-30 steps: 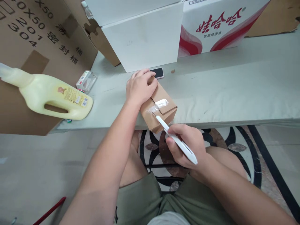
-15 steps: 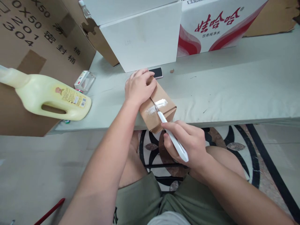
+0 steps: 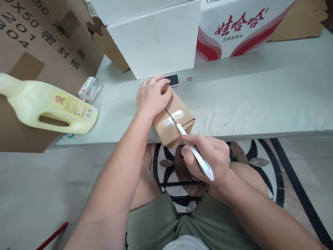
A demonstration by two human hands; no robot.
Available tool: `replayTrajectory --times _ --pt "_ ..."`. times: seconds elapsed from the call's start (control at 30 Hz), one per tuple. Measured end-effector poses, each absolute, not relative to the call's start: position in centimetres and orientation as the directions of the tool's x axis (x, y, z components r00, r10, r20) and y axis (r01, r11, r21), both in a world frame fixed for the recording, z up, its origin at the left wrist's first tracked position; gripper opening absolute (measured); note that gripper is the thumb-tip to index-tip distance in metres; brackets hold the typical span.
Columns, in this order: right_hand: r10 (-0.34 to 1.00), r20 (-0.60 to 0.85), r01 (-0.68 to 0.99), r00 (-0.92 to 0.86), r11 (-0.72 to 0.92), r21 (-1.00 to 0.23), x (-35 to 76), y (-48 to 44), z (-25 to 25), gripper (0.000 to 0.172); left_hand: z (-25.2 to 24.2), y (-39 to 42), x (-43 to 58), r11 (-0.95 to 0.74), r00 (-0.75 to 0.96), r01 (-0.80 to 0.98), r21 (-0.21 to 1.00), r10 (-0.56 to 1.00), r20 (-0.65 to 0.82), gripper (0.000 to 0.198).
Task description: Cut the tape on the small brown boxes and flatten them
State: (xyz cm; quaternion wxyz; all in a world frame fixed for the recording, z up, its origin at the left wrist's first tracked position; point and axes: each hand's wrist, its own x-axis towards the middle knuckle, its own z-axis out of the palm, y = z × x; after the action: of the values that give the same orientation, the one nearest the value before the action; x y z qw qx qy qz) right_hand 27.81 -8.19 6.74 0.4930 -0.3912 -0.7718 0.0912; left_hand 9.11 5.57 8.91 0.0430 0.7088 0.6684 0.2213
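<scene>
A small brown cardboard box lies at the table's near edge, one corner jutting over it. Clear tape crosses the seam in its top. My left hand grips the far end of the box, fingers over its top and side. In my right hand is a white utility knife, held like a pen. Its tip touches or sits just above the seam beside the tape; the blade itself is too small to make out.
A dark-screened phone-like device lies behind the box. White cartons stand at the back, one with red print. On the left are a pale yellow jug, a clear plastic package and a large cardboard carton.
The knife tip has moved slightly right and toward me along the seam, and the seam shows as a cleaner dark line. My left hand keeps its hold. The view has shifted a little.
</scene>
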Motion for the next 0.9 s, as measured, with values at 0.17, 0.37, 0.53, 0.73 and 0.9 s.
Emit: replayTrajectory --times 0.17,0.37,0.53,0.73,0.9 --pt "0.713 0.662 0.561 -0.231 0.654 -0.508 27.5 -8.0 6.3 0.014 9.0 5.5 9.2 -0.108 0.019 0.932 0.346 0.968 0.250 0.037" --pt "0.671 0.723 0.396 -0.164 0.716 -0.575 28.7 -8.6 6.6 0.013 9.7 5.2 9.7 -0.028 -0.046 0.929 0.368 0.981 0.191 0.038" --pt "0.713 0.699 0.394 0.059 0.626 -0.673 30.8 -7.0 5.4 0.021 10.0 5.1 9.5 -0.020 -0.069 0.913 0.408 0.977 0.204 0.041" --pt "0.999 0.042 0.736 -0.029 0.049 -0.676 31.4 -1.4 1.8 0.082 9.4 5.0 9.0 0.013 -0.179 0.894 0.448 0.927 0.330 0.042" --pt "0.981 -0.184 0.819 -0.059 -0.057 -0.571 30.0 0.2 1.2 0.086 8.6 5.5 8.3 -0.026 -0.195 0.871 0.490 0.898 0.394 0.041"
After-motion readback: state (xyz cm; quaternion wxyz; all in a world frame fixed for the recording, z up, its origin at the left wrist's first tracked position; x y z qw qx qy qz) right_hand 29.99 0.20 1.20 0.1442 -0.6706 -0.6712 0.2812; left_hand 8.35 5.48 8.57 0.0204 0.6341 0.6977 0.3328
